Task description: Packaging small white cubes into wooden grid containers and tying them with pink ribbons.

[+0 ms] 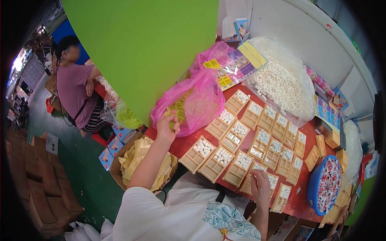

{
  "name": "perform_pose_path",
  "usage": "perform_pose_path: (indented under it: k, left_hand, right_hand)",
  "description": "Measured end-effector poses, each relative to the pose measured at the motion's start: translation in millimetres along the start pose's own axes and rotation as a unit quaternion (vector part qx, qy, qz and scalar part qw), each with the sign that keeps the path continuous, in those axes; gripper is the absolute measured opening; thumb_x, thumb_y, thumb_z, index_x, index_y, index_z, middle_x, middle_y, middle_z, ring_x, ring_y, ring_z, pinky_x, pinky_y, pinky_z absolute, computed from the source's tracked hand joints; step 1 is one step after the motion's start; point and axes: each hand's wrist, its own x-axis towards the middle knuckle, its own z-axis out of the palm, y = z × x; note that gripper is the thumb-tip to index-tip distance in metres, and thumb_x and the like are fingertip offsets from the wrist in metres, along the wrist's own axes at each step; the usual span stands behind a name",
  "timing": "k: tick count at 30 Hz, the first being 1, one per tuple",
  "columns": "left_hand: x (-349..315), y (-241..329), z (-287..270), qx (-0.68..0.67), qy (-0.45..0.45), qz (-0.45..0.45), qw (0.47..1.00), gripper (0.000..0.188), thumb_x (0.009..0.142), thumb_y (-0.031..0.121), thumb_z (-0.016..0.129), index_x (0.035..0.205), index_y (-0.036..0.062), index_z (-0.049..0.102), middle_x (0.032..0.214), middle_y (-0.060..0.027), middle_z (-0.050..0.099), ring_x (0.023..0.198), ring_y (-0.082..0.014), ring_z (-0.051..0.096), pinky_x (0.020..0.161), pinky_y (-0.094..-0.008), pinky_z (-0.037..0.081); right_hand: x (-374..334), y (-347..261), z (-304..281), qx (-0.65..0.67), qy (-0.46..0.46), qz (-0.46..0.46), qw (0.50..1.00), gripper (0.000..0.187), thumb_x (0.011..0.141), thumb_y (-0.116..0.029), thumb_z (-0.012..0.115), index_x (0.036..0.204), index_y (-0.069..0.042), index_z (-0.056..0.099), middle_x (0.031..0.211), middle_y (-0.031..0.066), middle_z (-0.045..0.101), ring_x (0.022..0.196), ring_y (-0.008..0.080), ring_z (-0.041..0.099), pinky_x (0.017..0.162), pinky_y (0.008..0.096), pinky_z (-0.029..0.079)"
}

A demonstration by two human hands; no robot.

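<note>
My left hand [167,127] is at the mouth of a pink plastic bag [207,90], its fingers closed on some thin yellow sticks [184,107] from the heap inside. Over the front row of small wooden trays, my right hand [260,185] is bent with its fingers drawn together; whatever they may hold is hidden. Each compartmented tray [193,158] has white cube-like pieces [204,148] in one section, while other sections look bare. Several of these trays stand in slanted rows across the red table [177,148].
Behind the trays lies a clear bag of white pieces [277,76]. A blue basin [311,185] of small red-and-white packets stands at right. A green panel [144,44] rises at left, above a carton of yellowish sheets [140,154]. Another person [74,86] sits beyond.
</note>
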Motion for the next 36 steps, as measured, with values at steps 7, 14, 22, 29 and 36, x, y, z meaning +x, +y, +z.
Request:
perform_pose_path:
  k: [7, 14, 22, 29, 36]
  left_hand:
    - [-56, -11, 32, -0.013, -0.16, -0.037, 0.986, 0.018, 0.092, 0.009, 0.048, 0.11, 0.0068, 0.051, 0.07, -0.0062, 0.053, 0.043, -0.0147, 0.044, 0.037, -0.0268, 0.031]
    - [-67, -56, 81, -0.002, -0.26, -0.259, 0.93, 0.014, 0.091, 0.01, 0.051, 0.105, 0.0084, 0.054, 0.07, -0.0069, 0.054, 0.043, -0.014, 0.043, 0.038, -0.0262, 0.032]
    - [-23, -94, 99, 0.02, -0.244, -0.284, 0.927, 0.012, 0.094, 0.014, 0.049, 0.104, 0.0091, 0.053, 0.072, -0.0066, 0.055, 0.043, -0.0144, 0.045, 0.039, -0.0269, 0.032]
    - [-1, -90, 99, 0.014, -0.177, -0.233, 0.956, 0.014, 0.095, 0.018, 0.049, 0.106, 0.0091, 0.05, 0.072, -0.0074, 0.057, 0.044, -0.0147, 0.047, 0.037, -0.0273, 0.032]
    - [0, -94, 102, 0.043, -0.204, -0.239, 0.949, 0.019, 0.097, 0.022, 0.047, 0.105, 0.0059, 0.051, 0.069, -0.0071, 0.056, 0.042, -0.0142, 0.045, 0.035, -0.0252, 0.031]
  right_hand:
    - [71, -38, 26, 0.147, -0.066, -0.089, 0.983, 0.015, 0.086, -0.001, 0.059, 0.101, 0.0, 0.06, 0.093, 0.0145, 0.06, 0.084, 0.0301, 0.059, 0.073, 0.0335, 0.047]
    - [126, -38, 57, 0.17, -0.028, -0.164, 0.971, 0.012, 0.087, -0.007, 0.06, 0.098, -0.002, 0.058, 0.086, 0.0139, 0.055, 0.08, 0.0312, 0.059, 0.067, 0.0357, 0.046]
    - [147, 14, 56, 0.07, -0.028, -0.122, 0.99, 0.005, 0.086, -0.005, 0.061, 0.089, -0.002, 0.058, 0.081, 0.0116, 0.056, 0.073, 0.0273, 0.057, 0.066, 0.0343, 0.045]
    - [198, 57, 74, 0.134, 0.021, -0.002, 0.991, 0.011, 0.088, -0.01, 0.059, 0.085, 0.001, 0.058, 0.077, 0.0088, 0.055, 0.071, 0.0165, 0.054, 0.063, 0.0292, 0.042]
    - [252, 73, 106, -0.012, 0.08, -0.026, 0.996, 0.012, 0.086, -0.013, 0.059, 0.085, -0.001, 0.063, 0.078, 0.0096, 0.056, 0.075, 0.0272, 0.057, 0.064, 0.0333, 0.043]
